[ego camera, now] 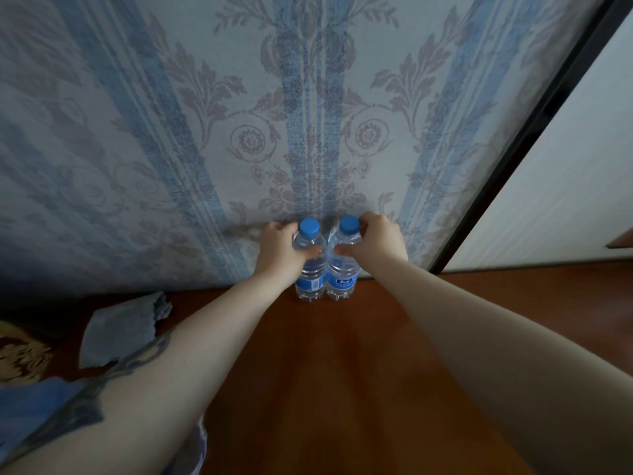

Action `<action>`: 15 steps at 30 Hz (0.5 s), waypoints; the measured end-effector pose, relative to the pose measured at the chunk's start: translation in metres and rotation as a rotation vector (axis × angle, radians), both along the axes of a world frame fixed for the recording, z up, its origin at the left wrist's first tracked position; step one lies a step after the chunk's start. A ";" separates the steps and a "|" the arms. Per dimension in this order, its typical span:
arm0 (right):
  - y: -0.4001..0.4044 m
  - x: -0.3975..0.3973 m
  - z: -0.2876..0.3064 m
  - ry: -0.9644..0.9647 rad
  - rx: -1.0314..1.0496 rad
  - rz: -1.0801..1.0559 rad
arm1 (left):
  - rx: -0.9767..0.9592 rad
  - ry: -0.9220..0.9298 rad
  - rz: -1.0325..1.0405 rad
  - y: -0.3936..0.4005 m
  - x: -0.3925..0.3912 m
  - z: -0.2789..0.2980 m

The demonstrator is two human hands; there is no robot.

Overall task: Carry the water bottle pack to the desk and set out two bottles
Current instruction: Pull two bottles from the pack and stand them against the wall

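Observation:
Two clear water bottles with blue caps and blue labels stand upright, side by side and touching, at the far edge of the brown wooden desk (342, 371), close to the wall. My left hand (279, 250) wraps the shoulder of the left bottle (311, 269). My right hand (373, 241) grips the upper part of the right bottle (342, 272). Both bottle bases rest on the desk. The rest of the pack is not in view.
Patterned blue and grey wallpaper (308, 114) rises right behind the bottles. A dark frame (513, 159) and a white panel (565, 183) stand at the right. A torn piece of bluish wrap (120, 330) lies on the desk at the left, and blue material (30, 406) sits at the lower left.

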State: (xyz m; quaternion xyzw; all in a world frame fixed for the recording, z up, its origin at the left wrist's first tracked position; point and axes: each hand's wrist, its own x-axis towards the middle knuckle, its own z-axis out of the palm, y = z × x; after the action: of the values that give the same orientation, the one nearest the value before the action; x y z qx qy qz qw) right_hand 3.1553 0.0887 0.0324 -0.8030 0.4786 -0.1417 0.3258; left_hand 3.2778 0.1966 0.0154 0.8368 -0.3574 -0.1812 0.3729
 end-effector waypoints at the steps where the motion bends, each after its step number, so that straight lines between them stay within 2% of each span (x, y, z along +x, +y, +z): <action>1: 0.000 0.000 0.000 -0.005 0.004 -0.002 | -0.001 0.024 0.008 -0.001 -0.001 -0.001; 4: 0.000 -0.001 -0.001 -0.024 0.005 -0.004 | -0.059 0.069 0.104 -0.004 -0.008 -0.002; 7: -0.001 -0.001 -0.001 -0.019 0.010 -0.005 | -0.110 0.011 0.216 -0.004 -0.012 -0.002; 11: 0.000 -0.001 -0.001 -0.018 0.006 -0.007 | -0.118 -0.060 0.165 0.001 -0.008 -0.005; 15: -0.001 0.000 -0.002 -0.012 0.003 -0.014 | -0.180 0.012 0.127 0.007 -0.005 -0.007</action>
State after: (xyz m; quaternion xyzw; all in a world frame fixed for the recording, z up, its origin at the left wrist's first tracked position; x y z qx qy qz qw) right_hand 3.1552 0.0878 0.0303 -0.7982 0.4825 -0.1480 0.3290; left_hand 3.2725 0.2040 0.0080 0.8198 -0.3164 -0.1296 0.4594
